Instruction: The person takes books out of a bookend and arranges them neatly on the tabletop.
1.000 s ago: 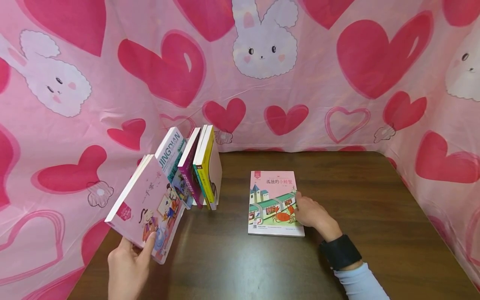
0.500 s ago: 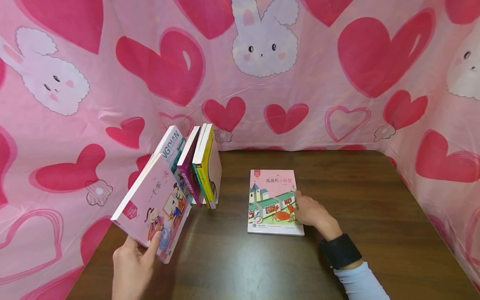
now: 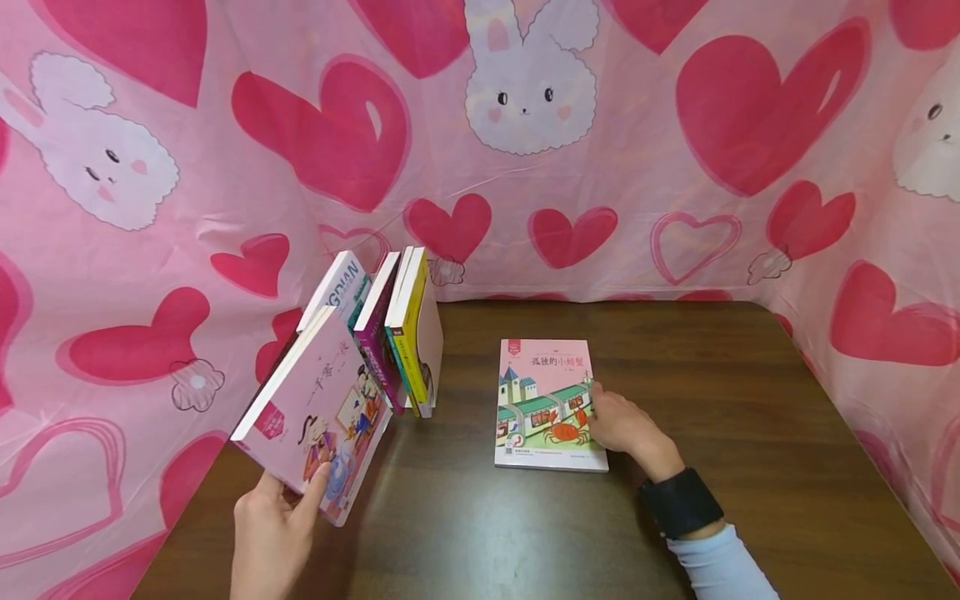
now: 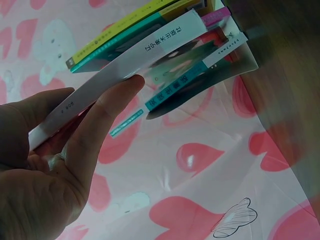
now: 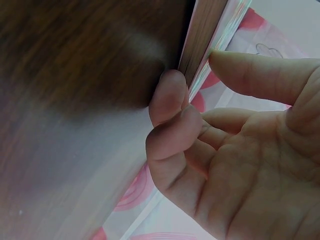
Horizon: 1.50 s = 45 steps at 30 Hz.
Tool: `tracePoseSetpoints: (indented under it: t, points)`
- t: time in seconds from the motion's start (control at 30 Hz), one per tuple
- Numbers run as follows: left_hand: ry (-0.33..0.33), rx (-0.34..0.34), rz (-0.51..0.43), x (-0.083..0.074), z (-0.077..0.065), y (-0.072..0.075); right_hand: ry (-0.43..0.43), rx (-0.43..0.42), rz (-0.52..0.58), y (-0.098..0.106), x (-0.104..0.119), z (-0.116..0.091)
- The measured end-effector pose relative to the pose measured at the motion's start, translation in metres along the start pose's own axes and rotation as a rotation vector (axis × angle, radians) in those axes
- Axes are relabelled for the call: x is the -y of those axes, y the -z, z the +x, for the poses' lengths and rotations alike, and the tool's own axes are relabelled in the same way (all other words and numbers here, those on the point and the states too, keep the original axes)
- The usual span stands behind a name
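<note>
In the head view my left hand [image 3: 273, 525] grips a pink picture book [image 3: 322, 417] by its lower near corner, thumb on the cover. The book is tilted, left of the upright row. Its pale spine [image 4: 125, 65] shows between thumb and fingers in the left wrist view. My right hand [image 3: 630, 429] is at the right edge of another pink book [image 3: 547, 450], with a red crab on its cover, lying flat on the table. In the right wrist view the right thumb [image 5: 250, 75] touches this book's cover side and a curled fingertip meets its page edge [image 5: 200, 40].
Behind the held book stand a leaning blue-and-white book [image 3: 347, 287], a purple book [image 3: 378, 350] and a yellow-spined book [image 3: 408, 358], beside a pale upright panel [image 3: 433, 333]. The brown wooden table [image 3: 712, 375] is bordered by a pink heart-and-rabbit cloth [image 3: 622, 125].
My left hand has moved the held book slightly to the right, so it covers more of the blue-and-white book. The right hand and the flat book stay nearly still.
</note>
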<state>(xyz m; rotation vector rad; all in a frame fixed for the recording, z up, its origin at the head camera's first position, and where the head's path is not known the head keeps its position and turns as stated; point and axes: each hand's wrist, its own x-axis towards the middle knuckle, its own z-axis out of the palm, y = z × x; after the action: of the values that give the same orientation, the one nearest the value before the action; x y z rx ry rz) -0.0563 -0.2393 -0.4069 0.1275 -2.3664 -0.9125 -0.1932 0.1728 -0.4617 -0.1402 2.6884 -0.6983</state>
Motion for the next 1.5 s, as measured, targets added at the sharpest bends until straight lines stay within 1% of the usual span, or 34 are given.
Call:
tracePoseSetpoints:
  t: [0.13, 0.3, 0.57, 0.73, 0.83, 1.03, 1.33, 1.5]
  points:
    - [-0.005, 0.001, 0.011, 0.000, 0.000, -0.001, -0.001, 0.000, -0.001, 0.000, 0.000, 0.001]
    - [-0.007, 0.016, 0.000, -0.003, 0.000, -0.001, -0.004, -0.001, -0.011, -0.001, 0.000, 0.001]
    - [-0.012, 0.045, -0.029, -0.005, -0.001, -0.001, -0.001, -0.004, -0.021, 0.000, 0.001, 0.000]
    - [-0.020, 0.066, -0.043, -0.007, -0.002, -0.002, 0.003, -0.005, -0.007, -0.002, -0.001, 0.001]
    - [-0.031, 0.079, -0.061, -0.008, -0.004, -0.004, 0.005, -0.006, 0.000, -0.002, -0.001, 0.000]
    - [-0.032, 0.106, -0.096, -0.011, -0.004, -0.005, 0.015, -0.012, -0.002, -0.001, 0.000, 0.000]
    - [-0.024, 0.127, -0.113, -0.012, -0.005, -0.008, 0.020, -0.011, -0.003, -0.001, -0.002, 0.001]
    - [-0.041, 0.123, -0.109, -0.014, -0.005, -0.009, 0.014, -0.008, 0.002, -0.001, -0.002, 0.001]
